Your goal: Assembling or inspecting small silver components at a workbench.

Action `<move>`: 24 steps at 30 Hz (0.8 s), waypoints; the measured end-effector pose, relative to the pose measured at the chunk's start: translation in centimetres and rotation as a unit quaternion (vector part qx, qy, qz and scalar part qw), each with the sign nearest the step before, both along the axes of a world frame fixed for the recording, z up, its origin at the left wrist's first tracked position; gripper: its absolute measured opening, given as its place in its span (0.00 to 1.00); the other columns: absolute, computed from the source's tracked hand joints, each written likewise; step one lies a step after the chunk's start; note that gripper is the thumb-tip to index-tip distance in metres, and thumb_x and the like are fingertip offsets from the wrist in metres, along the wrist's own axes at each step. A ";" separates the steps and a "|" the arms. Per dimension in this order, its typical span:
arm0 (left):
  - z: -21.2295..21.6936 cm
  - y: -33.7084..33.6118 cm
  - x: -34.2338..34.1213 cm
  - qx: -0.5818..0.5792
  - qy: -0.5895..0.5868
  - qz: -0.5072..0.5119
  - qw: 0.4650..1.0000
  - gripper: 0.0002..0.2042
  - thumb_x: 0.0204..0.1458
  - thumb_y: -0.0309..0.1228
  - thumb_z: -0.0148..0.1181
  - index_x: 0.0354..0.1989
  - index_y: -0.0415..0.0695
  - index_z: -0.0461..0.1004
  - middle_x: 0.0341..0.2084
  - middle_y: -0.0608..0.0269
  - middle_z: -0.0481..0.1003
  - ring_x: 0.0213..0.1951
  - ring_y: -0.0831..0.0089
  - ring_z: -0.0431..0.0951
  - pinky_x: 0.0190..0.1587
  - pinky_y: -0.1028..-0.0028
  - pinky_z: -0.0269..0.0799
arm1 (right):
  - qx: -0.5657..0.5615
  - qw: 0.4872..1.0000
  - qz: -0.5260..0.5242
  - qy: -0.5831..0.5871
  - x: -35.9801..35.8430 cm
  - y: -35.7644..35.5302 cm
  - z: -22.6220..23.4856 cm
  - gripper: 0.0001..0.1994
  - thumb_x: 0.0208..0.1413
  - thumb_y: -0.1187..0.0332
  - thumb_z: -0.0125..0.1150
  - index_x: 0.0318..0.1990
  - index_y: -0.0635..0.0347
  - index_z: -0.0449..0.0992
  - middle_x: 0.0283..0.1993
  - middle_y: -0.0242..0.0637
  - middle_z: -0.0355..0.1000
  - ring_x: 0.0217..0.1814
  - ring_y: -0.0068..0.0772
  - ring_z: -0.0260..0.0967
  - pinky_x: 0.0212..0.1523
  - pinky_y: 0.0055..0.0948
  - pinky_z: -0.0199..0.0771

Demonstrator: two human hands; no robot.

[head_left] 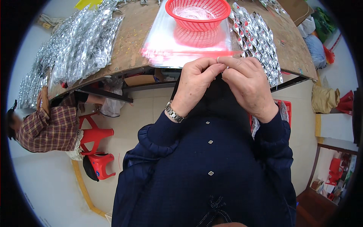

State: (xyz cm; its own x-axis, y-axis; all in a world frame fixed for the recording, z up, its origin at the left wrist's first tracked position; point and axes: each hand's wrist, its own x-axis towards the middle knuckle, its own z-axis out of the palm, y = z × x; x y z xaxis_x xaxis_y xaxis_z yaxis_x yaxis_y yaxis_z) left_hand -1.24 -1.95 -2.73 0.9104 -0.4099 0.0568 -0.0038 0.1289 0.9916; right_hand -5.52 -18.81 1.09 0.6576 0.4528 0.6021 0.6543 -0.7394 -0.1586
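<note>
My left hand (193, 86) and my right hand (250, 85) meet just in front of the table's near edge, fingertips pinched together. A tiny pale thing shows at the fingertips; it is too small to name, and the bent fingers hide most of it. Just beyond my hands lies a stack of clear plastic sleeves (160, 36) with a red band along its near edge. On the stack stands a red plastic basket (198, 25) holding a tangle of thin, clear-white strands (193, 13). To the right of the stack lie silver twisted foil strips (261, 43).
Bagged silver twisted strips (85, 45) are heaped on the left of the brown table (130, 34). A person in a plaid shirt (56, 126) is at the left, beside red stools (96, 136). A red crate (284, 109) stands low behind my right forearm.
</note>
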 end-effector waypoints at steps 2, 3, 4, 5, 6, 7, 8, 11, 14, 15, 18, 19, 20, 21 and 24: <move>0.0 0.0 0.0 -0.001 0.008 -0.002 1.000 0.09 0.57 0.30 0.57 0.38 0.38 0.78 0.22 0.72 0.73 0.22 0.88 0.66 0.24 0.86 0.60 | -0.001 1.000 -0.001 0.000 0.1 0.0 -0.1 0.06 0.44 0.77 0.61 0.31 0.60 0.73 0.48 0.38 0.73 0.44 0.40 0.71 0.45 0.35 0.66; -0.1 0.0 0.0 -0.001 0.009 -0.005 1.000 0.09 0.58 0.30 0.57 0.39 0.38 0.78 0.22 0.72 0.72 0.22 0.88 0.66 0.24 0.86 0.60 | -0.003 1.000 -0.001 -0.001 0.1 -0.1 -0.2 0.06 0.44 0.77 0.61 0.31 0.60 0.73 0.48 0.38 0.73 0.44 0.40 0.71 0.45 0.35 0.67; -0.1 0.0 0.0 -0.002 0.011 -0.007 1.000 0.09 0.58 0.31 0.56 0.39 0.38 0.78 0.22 0.72 0.72 0.22 0.88 0.66 0.25 0.86 0.61 | -0.003 1.000 -0.001 -0.001 0.1 -0.1 -0.3 0.06 0.44 0.77 0.61 0.31 0.60 0.73 0.48 0.38 0.73 0.44 0.40 0.71 0.45 0.35 0.67; -0.2 0.0 0.0 -0.002 0.010 -0.007 1.000 0.09 0.58 0.31 0.56 0.39 0.38 0.78 0.22 0.72 0.72 0.22 0.88 0.66 0.25 0.86 0.61 | 0.006 1.000 -0.001 0.007 0.1 -0.1 -0.3 0.05 0.44 0.77 0.62 0.30 0.60 0.73 0.48 0.38 0.73 0.44 0.40 0.71 0.44 0.35 0.67; -0.3 0.0 0.0 -0.003 0.012 -0.010 1.000 0.09 0.58 0.31 0.56 0.39 0.38 0.78 0.22 0.72 0.72 0.23 0.87 0.67 0.25 0.86 0.61 | 0.016 1.000 -0.001 0.014 0.2 -0.1 -0.4 0.05 0.45 0.77 0.62 0.30 0.60 0.73 0.48 0.38 0.73 0.44 0.41 0.71 0.44 0.36 0.67; -0.4 0.0 0.1 -0.005 0.013 -0.013 1.000 0.09 0.59 0.31 0.55 0.39 0.38 0.78 0.22 0.72 0.72 0.23 0.87 0.67 0.25 0.86 0.61 | 0.016 1.000 -0.001 0.014 0.2 -0.1 -0.5 0.05 0.45 0.77 0.62 0.30 0.60 0.73 0.48 0.38 0.73 0.44 0.41 0.71 0.44 0.36 0.67; -0.4 0.0 0.1 -0.005 0.013 -0.013 1.000 0.09 0.59 0.31 0.55 0.39 0.38 0.78 0.22 0.72 0.72 0.23 0.87 0.67 0.25 0.86 0.61 | 0.042 0.999 0.007 0.022 0.2 -0.1 -0.7 0.05 0.46 0.77 0.62 0.31 0.61 0.73 0.48 0.39 0.73 0.43 0.41 0.71 0.43 0.34 0.67; -0.4 0.2 0.2 -0.020 0.021 -0.022 0.999 0.09 0.59 0.30 0.54 0.39 0.38 0.77 0.23 0.72 0.72 0.24 0.87 0.68 0.26 0.86 0.62 | 0.121 0.991 0.014 0.052 0.2 0.0 -1.4 0.03 0.49 0.78 0.61 0.31 0.63 0.72 0.47 0.41 0.72 0.42 0.39 0.71 0.41 0.29 0.68; -0.4 0.2 0.2 -0.039 0.034 -0.031 0.998 0.09 0.59 0.30 0.54 0.39 0.38 0.77 0.22 0.72 0.72 0.25 0.86 0.68 0.27 0.85 0.63 | 0.225 0.969 0.003 0.098 0.2 0.3 -1.8 0.03 0.50 0.78 0.59 0.31 0.64 0.72 0.44 0.42 0.72 0.40 0.37 0.71 0.38 0.26 0.68; -0.4 0.2 0.2 -0.040 0.031 -0.034 0.998 0.09 0.59 0.30 0.54 0.39 0.38 0.77 0.22 0.72 0.72 0.24 0.86 0.68 0.27 0.85 0.63 | 0.276 0.953 -0.008 0.121 0.1 0.4 -1.9 0.02 0.49 0.79 0.58 0.31 0.64 0.72 0.41 0.41 0.73 0.38 0.36 0.71 0.35 0.26 0.69; -0.4 0.2 0.2 -0.041 0.029 -0.035 0.998 0.08 0.59 0.30 0.54 0.38 0.39 0.77 0.22 0.72 0.71 0.24 0.86 0.67 0.27 0.85 0.63 | 0.341 0.915 -0.024 0.214 0.0 0.0 -2.4 0.01 0.54 0.78 0.56 0.34 0.66 0.72 0.46 0.38 0.71 0.38 0.20 0.67 0.39 0.19 0.66; -0.4 0.2 0.1 -0.043 0.030 -0.033 0.998 0.08 0.59 0.30 0.53 0.38 0.39 0.77 0.22 0.72 0.71 0.24 0.86 0.67 0.27 0.85 0.62 | 0.341 0.915 -0.024 0.214 0.0 0.0 -2.7 0.01 0.54 0.78 0.56 0.34 0.66 0.72 0.46 0.38 0.71 0.38 0.20 0.67 0.39 0.19 0.66; -0.4 0.2 0.1 -0.043 0.030 -0.034 0.998 0.08 0.59 0.30 0.53 0.38 0.39 0.77 0.22 0.72 0.71 0.24 0.86 0.67 0.27 0.85 0.62 | 0.392 0.886 -0.016 0.248 0.0 0.1 -3.0 0.01 0.55 0.78 0.55 0.35 0.66 0.72 0.45 0.37 0.70 0.37 0.18 0.66 0.39 0.19 0.66; -0.3 0.1 0.0 -0.038 0.029 -0.036 0.998 0.08 0.59 0.30 0.53 0.37 0.39 0.77 0.21 0.72 0.71 0.24 0.86 0.67 0.27 0.85 0.62 | 0.441 0.853 -0.008 0.281 0.0 0.1 -3.1 0.02 0.57 0.77 0.54 0.35 0.66 0.71 0.44 0.35 0.70 0.37 0.17 0.65 0.40 0.18 0.66; -0.2 0.2 0.0 -0.035 0.026 -0.053 0.998 0.08 0.60 0.30 0.53 0.37 0.39 0.77 0.21 0.73 0.70 0.24 0.86 0.67 0.27 0.85 0.62 | 0.480 0.818 0.010 0.316 0.2 -0.1 -3.2 0.02 0.58 0.76 0.53 0.36 0.66 0.71 0.41 0.33 0.70 0.37 0.17 0.65 0.40 0.18 0.66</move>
